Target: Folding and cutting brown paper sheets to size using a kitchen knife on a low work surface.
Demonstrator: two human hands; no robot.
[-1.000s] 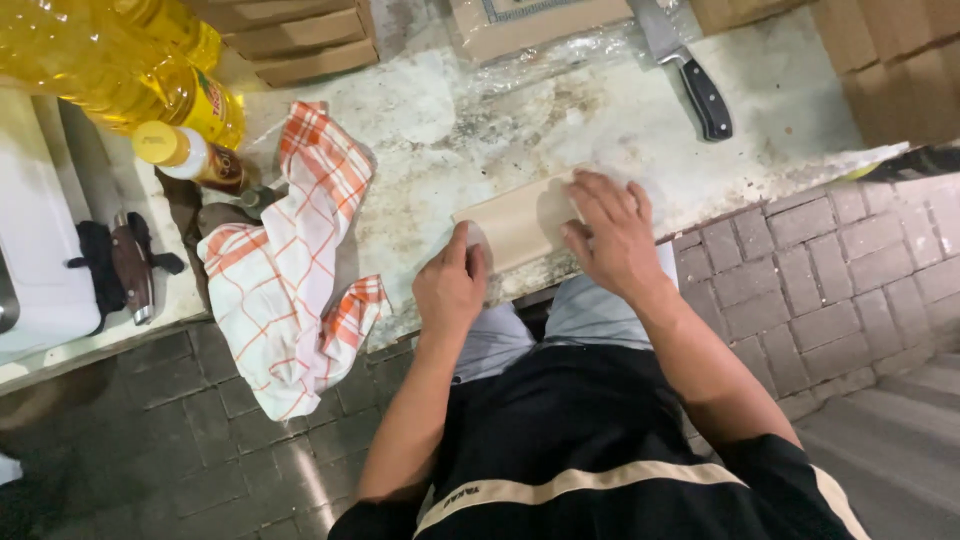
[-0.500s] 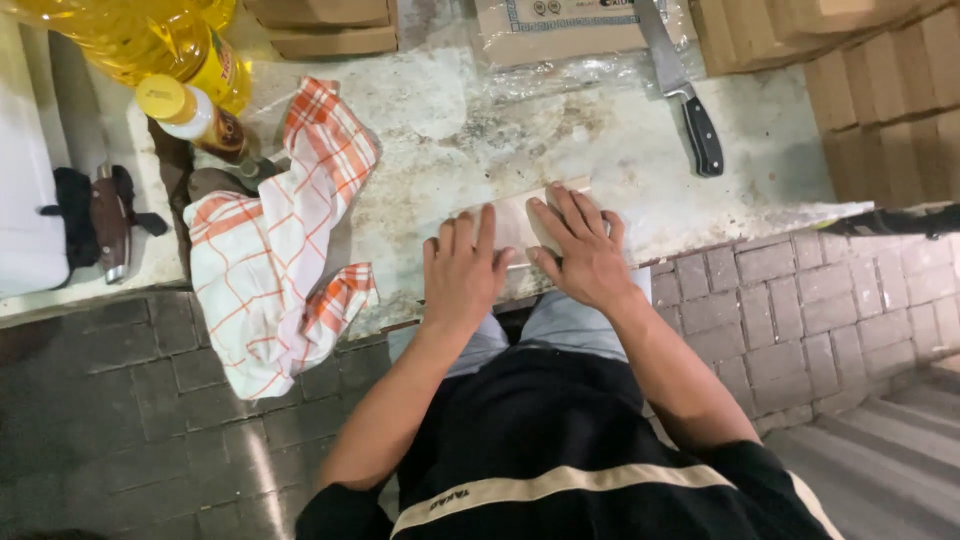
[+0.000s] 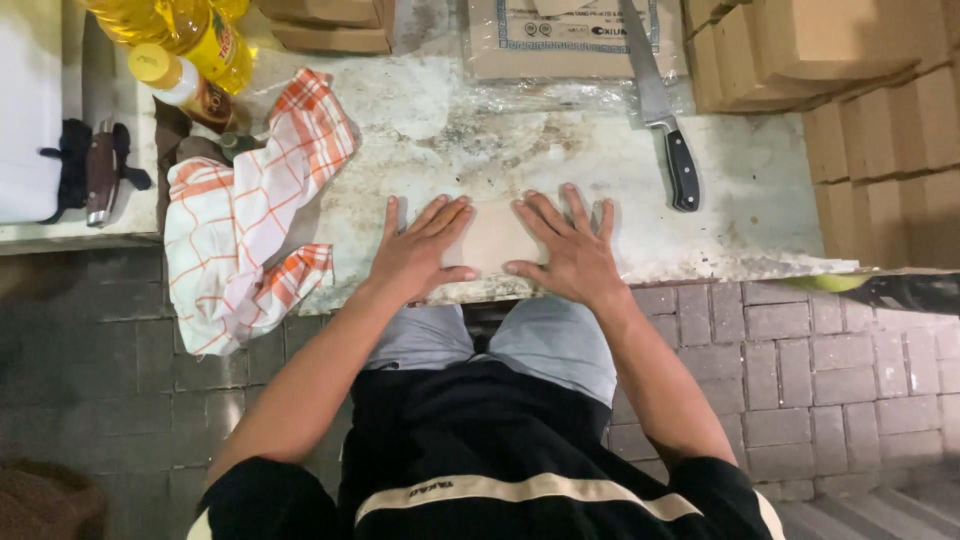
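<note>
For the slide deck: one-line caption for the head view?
Left hand and right hand press flat on pale dough, knife lying beyond.

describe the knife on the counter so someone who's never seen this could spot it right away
Start at the pale stone counter and look to its far right part, beside the stacked cardboard boxes. The knife lies flat there, black handle pointing toward the person, beyond the right hand. It is the only long steel blade on the counter.

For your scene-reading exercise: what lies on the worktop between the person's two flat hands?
In the head view, a flattened pale piece of dough lies between the left hand and the right hand, both resting on its edges. Nothing else sits there.
</note>
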